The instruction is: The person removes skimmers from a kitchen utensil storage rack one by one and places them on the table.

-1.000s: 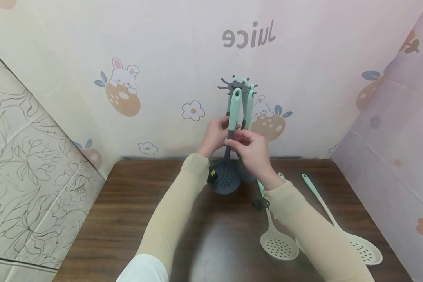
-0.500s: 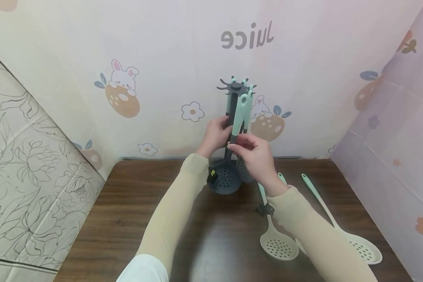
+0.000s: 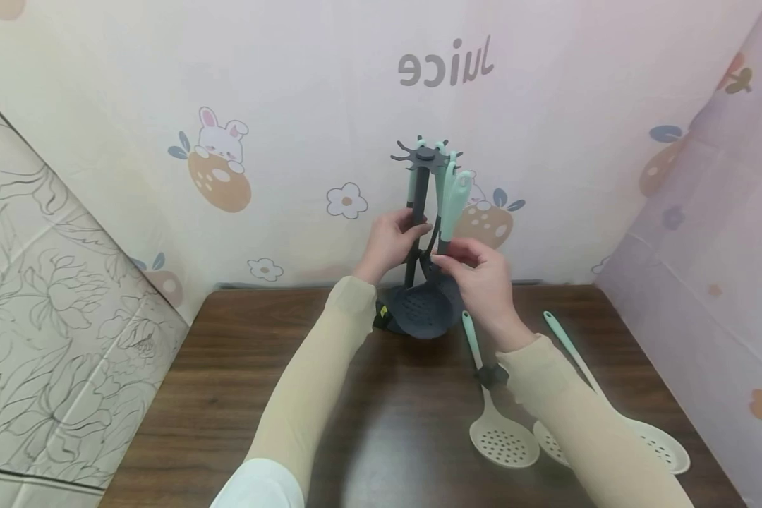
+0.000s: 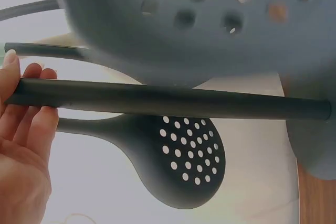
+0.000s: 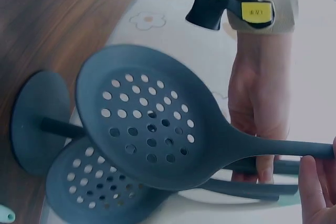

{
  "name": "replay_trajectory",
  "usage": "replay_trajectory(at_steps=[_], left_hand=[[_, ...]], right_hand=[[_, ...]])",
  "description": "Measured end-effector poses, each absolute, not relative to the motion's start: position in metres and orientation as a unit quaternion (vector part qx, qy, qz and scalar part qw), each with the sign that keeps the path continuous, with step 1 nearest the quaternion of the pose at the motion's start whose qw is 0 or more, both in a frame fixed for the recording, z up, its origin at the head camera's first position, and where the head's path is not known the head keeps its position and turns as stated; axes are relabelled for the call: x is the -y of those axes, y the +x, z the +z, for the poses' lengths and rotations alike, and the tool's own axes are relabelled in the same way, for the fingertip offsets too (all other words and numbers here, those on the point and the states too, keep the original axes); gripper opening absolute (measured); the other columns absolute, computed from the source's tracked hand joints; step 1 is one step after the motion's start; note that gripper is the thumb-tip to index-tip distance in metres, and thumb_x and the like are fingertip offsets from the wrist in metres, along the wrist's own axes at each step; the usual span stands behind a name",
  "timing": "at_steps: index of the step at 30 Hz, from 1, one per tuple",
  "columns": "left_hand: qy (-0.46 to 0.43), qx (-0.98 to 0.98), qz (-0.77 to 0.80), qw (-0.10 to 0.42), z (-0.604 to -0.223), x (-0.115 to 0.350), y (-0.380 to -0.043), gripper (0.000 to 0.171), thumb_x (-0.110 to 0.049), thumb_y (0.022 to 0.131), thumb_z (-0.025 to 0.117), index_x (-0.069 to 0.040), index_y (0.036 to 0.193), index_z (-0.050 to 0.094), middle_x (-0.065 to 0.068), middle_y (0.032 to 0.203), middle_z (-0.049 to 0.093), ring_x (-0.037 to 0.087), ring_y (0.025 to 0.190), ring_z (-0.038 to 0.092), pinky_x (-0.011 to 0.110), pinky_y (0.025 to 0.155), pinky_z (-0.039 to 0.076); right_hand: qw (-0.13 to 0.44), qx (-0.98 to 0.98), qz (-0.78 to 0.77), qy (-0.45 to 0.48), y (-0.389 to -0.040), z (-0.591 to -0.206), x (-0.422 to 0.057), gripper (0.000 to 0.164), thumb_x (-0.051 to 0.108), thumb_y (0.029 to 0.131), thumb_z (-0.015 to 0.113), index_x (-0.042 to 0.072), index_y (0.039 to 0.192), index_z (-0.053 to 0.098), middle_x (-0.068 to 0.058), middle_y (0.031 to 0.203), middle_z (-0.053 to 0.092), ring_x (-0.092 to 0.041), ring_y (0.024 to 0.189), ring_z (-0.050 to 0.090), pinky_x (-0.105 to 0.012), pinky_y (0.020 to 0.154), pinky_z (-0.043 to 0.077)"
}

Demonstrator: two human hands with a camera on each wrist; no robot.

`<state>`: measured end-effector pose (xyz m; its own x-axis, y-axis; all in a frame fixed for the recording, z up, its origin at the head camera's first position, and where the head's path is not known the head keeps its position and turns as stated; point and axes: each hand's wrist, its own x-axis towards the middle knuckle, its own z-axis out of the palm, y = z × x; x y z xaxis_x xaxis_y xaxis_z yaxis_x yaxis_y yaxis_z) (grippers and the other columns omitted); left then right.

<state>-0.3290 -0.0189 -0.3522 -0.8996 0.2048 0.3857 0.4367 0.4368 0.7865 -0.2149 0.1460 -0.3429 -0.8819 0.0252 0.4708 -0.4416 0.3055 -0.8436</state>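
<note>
My right hand point(image 3: 482, 279) pinches the dark neck of a grey skimmer point(image 3: 422, 310) just below its mint handle. This skimmer leans to the right, its handle top apart from the rack arms; in the right wrist view its perforated head point(image 5: 144, 119) fills the middle. My left hand point(image 3: 390, 243) holds the dark pole of a utensil stand point(image 3: 421, 194), which has a spoked top and a round base point(image 5: 39, 124). Several mint-handled utensils hang around the pole, among them another grey skimmer point(image 4: 191, 156). The held skimmer partly hides the base in the head view.
On the wooden table point(image 3: 260, 395), cream skimmers with mint handles lie at right: one skimmer point(image 3: 504, 441) near the middle, another point(image 3: 549, 441) partly under my right sleeve, and a larger one point(image 3: 660, 444) near the right edge. Printed cloth walls stand behind and at both sides.
My right hand has moved right and drawn the skimmer's handle away from the front of the stand, tilting it right. The pole now shows uncovered. My left hand stays in place.
</note>
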Motion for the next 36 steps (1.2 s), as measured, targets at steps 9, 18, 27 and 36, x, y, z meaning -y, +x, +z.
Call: replay_trajectory(at_steps=[9,18,27,36], left_hand=[[-0.187,0.837,-0.503,0.109,-0.353,0.018,-0.328,0.026,-0.032,0.096,0.069,-0.012,0.112,0.072,-0.002,0.109,0.073,0.01,0.101,0.067,0.03,0.087,0.053],[-0.189,0.835,-0.506,0.101,-0.354,0.016,-0.328,0.028,-0.03,0.097,0.067,-0.011,0.117,0.071,-0.001,0.111,0.073,0.011,0.103,0.067,0.032,0.088,0.054],[-0.184,0.831,-0.516,0.097,-0.353,0.018,-0.325,0.03,-0.029,0.097,0.067,-0.01,0.12,0.07,0.0,0.115,0.072,0.013,0.105,0.067,0.035,0.09,0.054],[-0.181,0.822,-0.532,0.09,-0.354,0.018,-0.33,0.031,-0.031,0.097,0.067,-0.011,0.121,0.07,-0.002,0.114,0.072,0.011,0.104,0.067,0.035,0.089,0.055]], right_hand=[[0.197,0.795,0.563,0.11,-0.207,-0.342,-0.178,0.032,0.022,0.091,0.075,0.005,0.117,0.07,-0.01,0.107,0.072,-0.012,0.093,0.07,-0.024,0.084,0.055],[0.196,0.847,0.49,0.066,-0.204,-0.349,-0.219,0.032,0.027,0.093,0.073,0.006,0.117,0.069,-0.009,0.107,0.071,-0.01,0.09,0.067,-0.017,0.076,0.052],[0.164,0.912,0.371,0.06,-0.198,-0.356,-0.264,0.037,0.028,0.096,0.068,0.005,0.124,0.066,-0.014,0.11,0.071,-0.03,0.099,0.068,-0.029,0.076,0.055],[0.152,0.94,0.294,0.083,-0.209,-0.37,-0.322,0.034,0.021,0.097,0.066,-0.001,0.123,0.066,-0.021,0.105,0.071,-0.031,0.091,0.064,-0.029,0.071,0.045]])
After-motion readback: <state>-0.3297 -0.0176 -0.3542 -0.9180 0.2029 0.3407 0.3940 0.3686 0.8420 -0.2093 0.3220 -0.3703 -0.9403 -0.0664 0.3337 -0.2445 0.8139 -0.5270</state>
